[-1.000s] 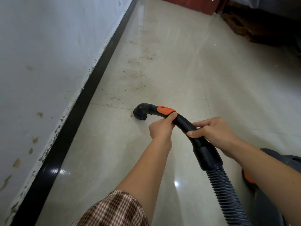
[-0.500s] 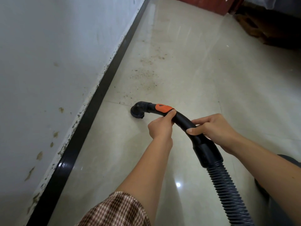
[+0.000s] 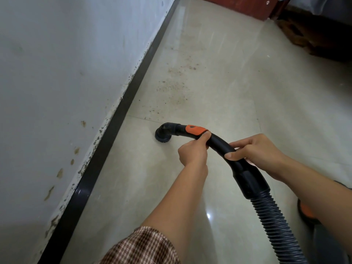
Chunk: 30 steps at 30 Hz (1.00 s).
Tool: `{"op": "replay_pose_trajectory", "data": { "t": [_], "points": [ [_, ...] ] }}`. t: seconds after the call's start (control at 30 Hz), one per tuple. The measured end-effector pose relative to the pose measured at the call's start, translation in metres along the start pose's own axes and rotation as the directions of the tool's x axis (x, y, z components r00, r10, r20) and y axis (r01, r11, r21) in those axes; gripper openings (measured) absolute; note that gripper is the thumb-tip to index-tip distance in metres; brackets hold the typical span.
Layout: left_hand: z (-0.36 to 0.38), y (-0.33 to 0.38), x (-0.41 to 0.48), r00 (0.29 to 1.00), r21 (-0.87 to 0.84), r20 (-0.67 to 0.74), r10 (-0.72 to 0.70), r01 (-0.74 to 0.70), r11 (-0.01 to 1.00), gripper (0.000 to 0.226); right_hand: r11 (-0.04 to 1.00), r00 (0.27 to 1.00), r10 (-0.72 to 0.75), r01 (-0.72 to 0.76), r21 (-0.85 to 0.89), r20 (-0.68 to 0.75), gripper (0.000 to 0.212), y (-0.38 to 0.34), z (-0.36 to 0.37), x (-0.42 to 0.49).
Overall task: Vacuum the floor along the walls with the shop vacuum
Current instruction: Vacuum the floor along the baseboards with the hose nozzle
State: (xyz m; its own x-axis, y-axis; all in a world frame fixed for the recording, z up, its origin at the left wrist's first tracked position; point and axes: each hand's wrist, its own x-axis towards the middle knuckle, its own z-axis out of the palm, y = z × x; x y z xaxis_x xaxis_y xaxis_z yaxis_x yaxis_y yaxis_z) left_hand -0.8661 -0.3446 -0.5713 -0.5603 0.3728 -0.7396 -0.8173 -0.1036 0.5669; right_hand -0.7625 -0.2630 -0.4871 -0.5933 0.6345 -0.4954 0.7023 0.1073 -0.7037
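A black curved vacuum wand (image 3: 219,141) with an orange slider (image 3: 194,129) ends in a round brush nozzle (image 3: 162,135) resting on the beige tile floor (image 3: 247,92). My left hand (image 3: 194,151) grips the wand just behind the orange slider. My right hand (image 3: 259,153) holds the wand farther back, above the cuff where the ribbed black hose (image 3: 276,221) begins. Brown dirt specks (image 3: 173,88) lie scattered on the tiles beyond the nozzle, near the black baseboard (image 3: 114,128).
A stained white wall (image 3: 57,82) runs along the left. The shop vacuum body (image 3: 306,212), dark with an orange part, shows at the lower right edge. A red-brown cabinet (image 3: 238,4) and dark wooden furniture (image 3: 314,35) stand at the far end.
The nozzle has shifted left toward the baseboard and slightly forward along the floor. Both hands keep their hold on the wand. The vacuum body shows again at the lower right.
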Motion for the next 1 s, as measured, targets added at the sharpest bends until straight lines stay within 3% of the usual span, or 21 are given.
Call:
{"op": "replay_pose_trajectory", "data": {
  "t": [0.4,0.77,1.0],
  "points": [
    [0.022,-0.026,-0.031,0.994,0.010,0.052,-0.096,0.096,0.995,0.019,0.996,0.995,0.069,-0.072,-0.045,-0.065,0.018,0.023,-0.031,-0.028],
    [0.000,-0.025,-0.046,0.993,-0.073,-0.054,-0.101,0.097,0.993,0.019,0.999,1.000,0.021,-0.020,-0.041,0.013,0.033,0.021,-0.013,-0.035],
    [-0.028,-0.008,-0.043,0.991,-0.098,-0.115,-0.066,0.055,0.994,0.020,1.000,0.996,-0.018,0.020,-0.016,0.085,0.022,0.008,0.013,-0.032]
  ]
}}
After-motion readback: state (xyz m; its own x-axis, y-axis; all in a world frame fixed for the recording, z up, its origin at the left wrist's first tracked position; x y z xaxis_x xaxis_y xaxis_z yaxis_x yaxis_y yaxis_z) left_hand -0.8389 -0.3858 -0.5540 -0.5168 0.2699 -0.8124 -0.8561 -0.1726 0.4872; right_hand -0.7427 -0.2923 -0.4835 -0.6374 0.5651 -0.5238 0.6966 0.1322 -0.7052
